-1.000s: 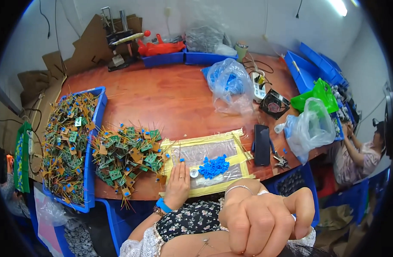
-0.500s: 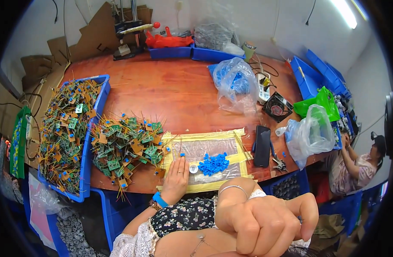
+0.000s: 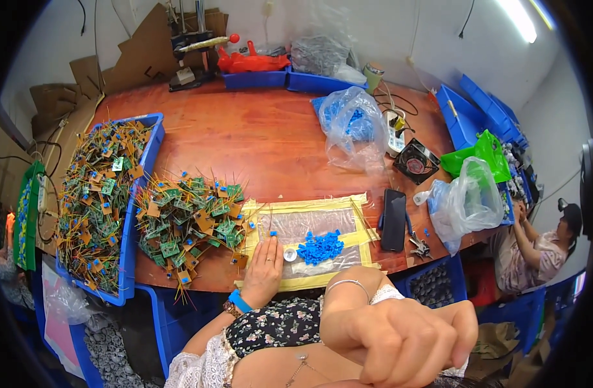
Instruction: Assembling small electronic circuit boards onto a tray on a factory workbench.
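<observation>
My left hand [image 3: 263, 271] lies flat on a taped clear plastic sheet [image 3: 316, 220], fingers stretched out and together. Just beyond its fingertips sits a small blue connector piece [image 3: 273, 234]. A small round white cap [image 3: 290, 255] lies right beside the fingers. Farther right on the sheet is a pile of small blue parts [image 3: 321, 247]. My right hand [image 3: 403, 339] is raised close to the camera, off the table, with its fingers curled inward. Its fingertips are partly hidden, so anything between them cannot be made out.
Wired green circuit boards [image 3: 193, 223] are heaped left of the sheet, beside a blue tray [image 3: 155, 152] full of more. A black phone [image 3: 393, 220], keys [image 3: 420, 246], a fan [image 3: 416, 161] and plastic bags [image 3: 467, 207] lie rightward. Another person [image 3: 542, 246] sits at far right.
The curled right hand has shifted slightly down and left. My left hand keeps its place on the sheet. The whole view has moved a little.
</observation>
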### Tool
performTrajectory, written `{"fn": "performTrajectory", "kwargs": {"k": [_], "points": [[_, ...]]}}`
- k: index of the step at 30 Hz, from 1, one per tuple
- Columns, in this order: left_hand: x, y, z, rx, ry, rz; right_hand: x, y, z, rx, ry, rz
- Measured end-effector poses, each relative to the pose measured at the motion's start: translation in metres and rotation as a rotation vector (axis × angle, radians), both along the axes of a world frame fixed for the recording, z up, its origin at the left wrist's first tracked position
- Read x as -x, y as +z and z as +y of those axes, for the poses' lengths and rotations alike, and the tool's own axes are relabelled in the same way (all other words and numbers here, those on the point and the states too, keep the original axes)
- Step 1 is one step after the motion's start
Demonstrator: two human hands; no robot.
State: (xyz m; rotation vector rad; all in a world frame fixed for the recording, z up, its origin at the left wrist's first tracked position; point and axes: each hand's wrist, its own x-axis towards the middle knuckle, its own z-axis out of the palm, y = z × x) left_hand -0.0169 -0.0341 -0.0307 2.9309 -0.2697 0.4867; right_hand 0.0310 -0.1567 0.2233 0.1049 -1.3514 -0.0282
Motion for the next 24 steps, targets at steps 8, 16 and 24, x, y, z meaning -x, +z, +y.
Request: {"fn": "performTrajectory", "kwargs": {"k": [8,16,24], "points": [[-0.002,0.0,0.0,0.016,-0.006,-0.013,-0.003,0.01,-0.003,-0.066,0.098,0.007],[0.0,-0.002,0.003,0.016,-0.001,-0.007,-0.007,0.0,0.006,-0.045,0.03,0.025],[-0.003,0.001,0.0,0.043,-0.02,-0.005,-0.007,0.005,0.002,-0.207,0.058,0.015]]}}
